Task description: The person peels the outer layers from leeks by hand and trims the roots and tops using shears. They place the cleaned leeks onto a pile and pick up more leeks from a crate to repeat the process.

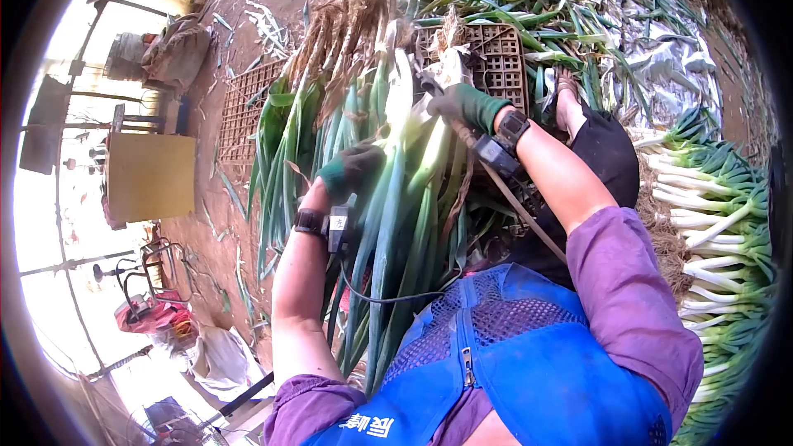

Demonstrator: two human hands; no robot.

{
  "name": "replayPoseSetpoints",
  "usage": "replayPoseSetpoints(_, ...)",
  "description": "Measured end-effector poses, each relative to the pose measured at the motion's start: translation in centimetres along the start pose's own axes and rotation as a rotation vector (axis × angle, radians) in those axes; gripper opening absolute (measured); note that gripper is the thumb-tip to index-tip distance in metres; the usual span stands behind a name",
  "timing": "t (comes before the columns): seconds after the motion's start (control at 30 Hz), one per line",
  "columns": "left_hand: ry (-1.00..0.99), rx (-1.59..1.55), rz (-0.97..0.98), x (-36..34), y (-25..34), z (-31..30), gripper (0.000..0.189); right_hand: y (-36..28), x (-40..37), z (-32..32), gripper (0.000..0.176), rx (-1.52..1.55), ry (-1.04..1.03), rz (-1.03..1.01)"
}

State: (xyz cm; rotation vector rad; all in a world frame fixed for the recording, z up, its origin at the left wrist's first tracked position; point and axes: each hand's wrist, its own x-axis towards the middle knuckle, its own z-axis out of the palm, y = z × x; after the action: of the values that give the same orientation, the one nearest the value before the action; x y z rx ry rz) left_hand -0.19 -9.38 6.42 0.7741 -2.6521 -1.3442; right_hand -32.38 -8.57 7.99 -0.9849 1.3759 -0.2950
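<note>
My left hand point(353, 169), in a dark green glove, curls around the stem of a large green onion point(398, 120). Its white end points away from me and its long leaves hang toward my lap. My right hand point(469, 107), also gloved, is closed on a hose point(514, 198) with a dark nozzle, beside the white stems. The hose runs back to my lap. Under and beside my left hand lies a heap of uncleaned green onions point(334, 45) with brown, dirty roots. Part of the fingers of both hands is hidden.
Brown plastic crates point(501, 62) stand beneath the heap. Cleaned green onions point(702, 223) lie in a row at my right. Stripped leaves point(570, 0) litter the ground ahead. A bare foot point(568, 103) is near the crate. A yellow board point(151, 177) stands at the left.
</note>
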Motion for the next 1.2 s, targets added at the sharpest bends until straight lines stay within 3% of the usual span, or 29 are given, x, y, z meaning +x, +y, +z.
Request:
replayPoseSetpoints(0.07, 0.041, -0.194, -0.136, -0.1, -0.5, 0.2, 0.028, 0.8, -0.7, 0.8, 0.028, -0.16, -0.107, -0.113)
replayPoseSetpoints(0.13, 0.066, -0.466, -0.405, 0.4, 1.4, -0.2, 0.033, 2.5, -1.0, 1.8, 0.03, -0.205, -0.018, -0.291)
replayPoseSetpoints(0.17, 0.069, -0.594, -0.579, 0.7, 2.7, -1.0, 0.033, 2.8, -1.7, 1.0, 0.033, -0.259, -0.021, -0.226)
replayPoseSetpoints(0.2, 0.071, -0.719, -0.755, 1.1, 4.5, -1.8, 0.033, 5.1, -0.6, 0.8, 0.04, -0.277, 0.136, -0.372)
replayPoseSetpoints(0.23, 0.028, -0.694, -0.82, 1.7, 4.8, -2.3, 0.034, 6.2, -1.5, 0.2, 0.046, -0.162, 0.154, -0.394)
replayPoseSetpoints(0.27, 0.045, -0.703, -0.774, 2.0, 3.7, -2.4, 0.032, 7.3, -2.4, -0.3, 0.051, -0.047, 0.171, -0.411)
replayPoseSetpoints(0.3, 0.034, -0.568, -0.761, 2.9, 2.0, -2.5, 0.029, 8.5, -2.8, -0.9, 0.071, -0.075, 0.217, -0.275)
replayPoseSetpoints(0.33, 0.022, -0.434, -0.745, 4.3, 3.7, -2.9, 0.026, 10.3, -2.7, -1.6, 0.075, -0.127, 0.334, -0.199)
replayPoseSetpoints(0.37, 0.063, 0.005, -0.772, 6.0, 5.5, -3.1, 0.024, 12.1, -2.5, -1.9, 0.079, -0.177, 0.451, -0.121)
replayPoseSetpoints(0.43, -0.092, 0.245, -0.53, 8.0, 4.7, -3.1, 0.053, 14.7, -2.4, -1.7, 0.08, -0.348, 0.679, 0.008)
replayPoseSetpoints(0.47, 0.053, -0.128, -0.821, 9.3, 5.4, -2.2, 0.066, 15.5, -2.3, -1.0, 0.077, -0.501, 0.819, -0.092)
replayPoseSetpoints(0.5, 0.093, -0.146, -0.856, 9.7, 7.3, -1.2, 0.082, 16.1, -2.1, -0.1, 0.075, -0.655, 0.956, -0.195)
replayPoseSetpoints(0.53, 0.141, -0.124, -0.837, 10.5, 5.8, 0.7, 0.082, 15.0, -3.0, 0.6, 0.072, -0.813, 1.092, -0.3)
replayPoseSetpoints(0.6, 0.08, 0.03, -0.827, 11.6, 3.8, 2.9, 0.078, 15.0, -1.8, 1.8, 0.048, -0.423, 1.011, -0.563)
replayPoseSetpoints(0.63, 0.052, -0.122, -0.811, 11.3, 6.5, 2.2, 0.065, 13.0, -3.5, 2.7, 0.04, -0.148, 0.709, -0.503)
replayPoseSetpoints(0.67, -0.007, -0.18, -0.71, 10.9, 4.7, 2.6, 0.059, 10.9, -5.0, 3.8, 0.033, 0.12, 0.4, -0.437)
replayPoseSetpoints(0.7, -0.061, -0.235, -0.608, 10.4, 1.3, 3.1, 0.053, 10.1, -4.3, 4.6, 0.03, 0.298, 0.272, -0.452)
replayPoseSetpoints(0.73, 0.004, -0.3, -0.613, 9.9, 1.4, 3.3, 0.043, 10.0, -2.9, 5.8, 0.027, 0.474, 0.137, -0.465)
replayPoseSetpoints(0.77, 0.069, -0.366, -0.615, 9.4, 1.7, 3.6, 0.033, 10.4, -1.4, 6.9, 0.025, 0.649, -0.005, -0.475)
replayPoseSetpoints(0.83, 0.133, -0.398, -0.662, 8.7, 5.7, 2.9, 0.031, 10.3, 2.7, 7.7, 0.023, 0.998, -0.232, -0.354)
replayPoseSetpoints(0.87, 0.164, -0.412, -0.685, 8.4, 6.9, 2.4, 0.03, 10.4, 2.9, 7.9, 0.021, 0.979, -0.179, -0.316)
replayPoseSetpoints(0.9, 0.168, -0.447, -0.578, 7.8, 4.2, 2.5, 0.031, 8.4, 0.9, 8.1, 0.019, 0.96, -0.127, -0.277)
replayPoseSetpoints(0.93, 0.224, -0.633, -0.55, 7.0, 8.3, 1.5, 0.043, 7.0, 0.1, 8.7, 0.018, 1.026, -0.105, -0.341)
replayPoseSetpoints(1.0, 0.248, -0.823, -0.638, 5.9, 12.0, -0.3, 0.046, 4.9, -1.1, 9.8, 0.017, 1.15, -0.061, -0.471)
replayPoseSetpoints(1.03, 0.25, -0.818, -0.582, 5.3, 13.0, -1.1, 0.047, 3.4, -3.1, 9.7, 0.024, 1.13, -0.056, -0.464)
replayPoseSetpoints(1.13, 0.283, -0.593, -0.564, 4.2, 15.7, -3.5, 0.048, 0.8, -4.9, 10.7, 0.035, 0.761, 0.028, -0.84)
replayPoseSetpoints(1.17, 0.196, -0.74, -0.507, 3.7, 15.1, -4.6, 0.048, 0.7, -6.8, 11.0, 0.039, 0.703, 0.048, -0.741)
replayPoseSetpoints(1.2, 0.237, -0.762, -0.565, 3.1, 16.4, -5.3, 0.046, -0.5, -9.5, 11.0, 0.04, 0.816, -0.147, -0.785)
